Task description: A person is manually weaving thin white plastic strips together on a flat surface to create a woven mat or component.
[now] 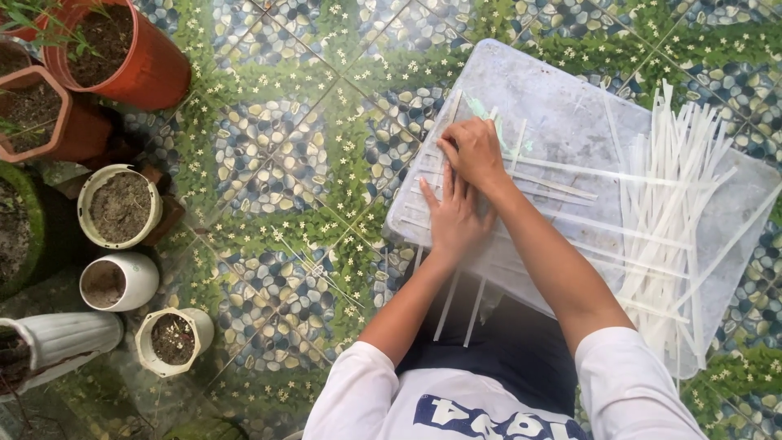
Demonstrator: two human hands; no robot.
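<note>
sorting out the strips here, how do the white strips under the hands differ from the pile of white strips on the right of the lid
The flat white strips under the hands lie spread singly, crossing the translucent plastic lid; the loose pile of white strips is bunched and overlapping. The left hand and right hand press on the first; nothing touches the pile. The first run mostly sideways, the pile mostly up-down in the picture. Both are thin, white and rest on that lid.

Beneath the fingers of the left hand [456, 218] and right hand [472, 151], the crossings of the white strips [562, 186] are hidden. Far left of the fingers, plant pots [24, 122] are cut off by the edge, perhaps holding seedlings.
</note>
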